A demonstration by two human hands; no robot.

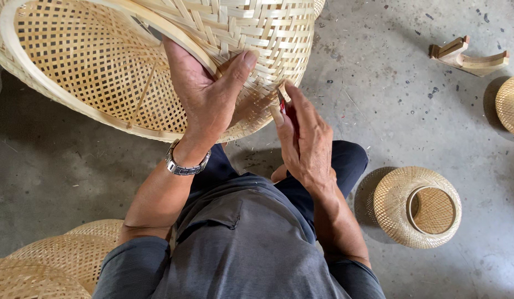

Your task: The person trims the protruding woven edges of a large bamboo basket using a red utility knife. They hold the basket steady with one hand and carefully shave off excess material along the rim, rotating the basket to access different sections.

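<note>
Grey concrete floor [412, 111] spreads under a seated person, with smaller woven baskets [416, 206] standing around. Their left hand [207, 91] reaches up from a bent arm, wristwatch [185, 165] showing, and clamps the rim of a large woven bamboo basket [101, 66] tilted above the knees, thumb outside on the weave and fingers inside. Close beside it, the right hand [304, 138] is raised, fingers pinched together on a small red-handled tool [285, 106] whose tip touches the basket's lower edge.
</note>
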